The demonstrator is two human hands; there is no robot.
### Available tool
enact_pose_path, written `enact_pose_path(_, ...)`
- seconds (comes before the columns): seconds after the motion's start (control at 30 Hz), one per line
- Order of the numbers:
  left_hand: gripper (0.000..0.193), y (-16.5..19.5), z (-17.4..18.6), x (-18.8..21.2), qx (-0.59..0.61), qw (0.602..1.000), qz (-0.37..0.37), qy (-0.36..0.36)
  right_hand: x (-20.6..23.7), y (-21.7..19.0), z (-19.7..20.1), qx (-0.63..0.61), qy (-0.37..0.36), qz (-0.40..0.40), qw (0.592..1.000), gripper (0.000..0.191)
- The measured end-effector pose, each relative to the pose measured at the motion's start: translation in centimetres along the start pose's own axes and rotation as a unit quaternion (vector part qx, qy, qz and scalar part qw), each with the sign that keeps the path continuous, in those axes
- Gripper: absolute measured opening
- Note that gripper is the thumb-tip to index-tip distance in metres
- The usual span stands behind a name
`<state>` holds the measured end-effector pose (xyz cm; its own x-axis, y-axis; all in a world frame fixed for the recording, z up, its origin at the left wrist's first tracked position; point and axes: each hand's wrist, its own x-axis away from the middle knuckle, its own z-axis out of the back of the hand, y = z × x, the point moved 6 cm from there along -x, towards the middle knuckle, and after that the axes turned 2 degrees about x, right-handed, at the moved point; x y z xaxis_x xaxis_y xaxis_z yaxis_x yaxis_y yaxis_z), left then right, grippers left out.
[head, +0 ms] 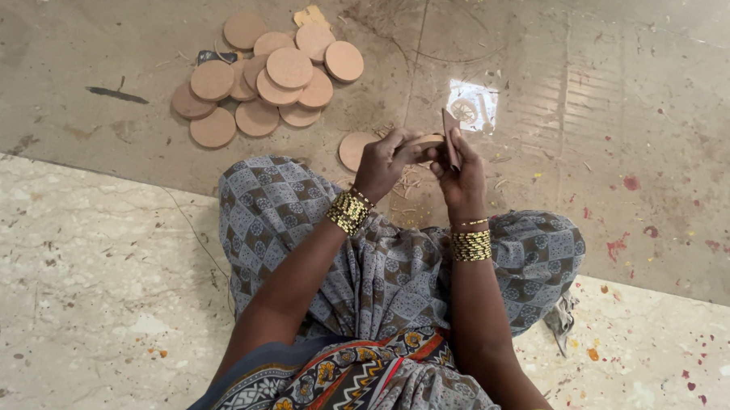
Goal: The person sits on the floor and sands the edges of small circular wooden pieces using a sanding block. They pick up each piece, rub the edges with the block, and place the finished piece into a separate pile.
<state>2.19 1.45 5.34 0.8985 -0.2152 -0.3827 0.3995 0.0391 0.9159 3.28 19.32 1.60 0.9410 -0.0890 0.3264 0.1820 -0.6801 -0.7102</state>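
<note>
Above the grey patterned cloth over the folded knees [399,260], both hands raised and meeting over the floor. Left hand [386,164] clenched around a round, flat, light-brown wooden disc [429,140], only a sliver of its edge showing past the fingers. Right hand [461,177] grasping a small dark brown rectangular piece [451,137], seen edge-on and held upright against that disc; material hard to make out, possibly abrasive paper. Gold beaded bangles [470,245] on both wrists.

Just beyond the cloth, behind the left hand, a second round light-brown wooden disc [353,149] flat on the grey worn stone floor [620,99], partly hidden by the knuckles. Pale shavings [409,183] between hands and cloth, mostly covered. Farther from the cloth, up and to the left, a loose heap of matching round wooden discs [267,75], overlapping, the lower ones half buried; a scrap of yellowish paper [310,15] and a dark fragment peeking out at its far edge. Beyond the right hand, a bright glaring patch with a small clear wrapper [472,106], contents washed out. Torso and elbows cut off at the bottom edge.
</note>
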Motion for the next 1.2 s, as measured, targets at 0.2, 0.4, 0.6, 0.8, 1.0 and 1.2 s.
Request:
enact_pose_path(0.2,0.016,-1.1,0.1,0.2,0.046,0.998,0.01,0.047,0.1,0.7,0.7,-0.092,0.054,0.004,0.994,0.025)
enact_pose_path(0.4,0.023,-1.8,-0.8,-1.1,-0.063,0.998,0.008,-0.031,1.9,-2.5,-2.5,0.268,0.029,0.26,0.927,0.021)
enact_pose_path(0.6,0.027,-1.3,-0.1,-0.2,-0.007,0.998,0.04,0.044,-0.4,0.1,0.4,-0.068,0.001,0.014,0.998,0.024)
enact_pose_path(0.8,0.03,-2.6,0.2,-0.8,0.002,0.993,0.12,0.001,-0.4,1.4,0.9,-0.089,0.011,0.011,0.996,0.021)
enact_pose_path(1.0,0.029,-2.2,0.0,-1.3,-0.011,0.997,0.064,-0.034,0.3,-0.3,-1.7,0.143,0.007,0.149,0.978,0.016)
enact_pose_path(1.2,0.031,-4.2,1.0,-0.8,0.184,0.972,0.094,0.114,-0.1,0.4,-0.7,0.054,0.063,0.036,0.996,0.016)
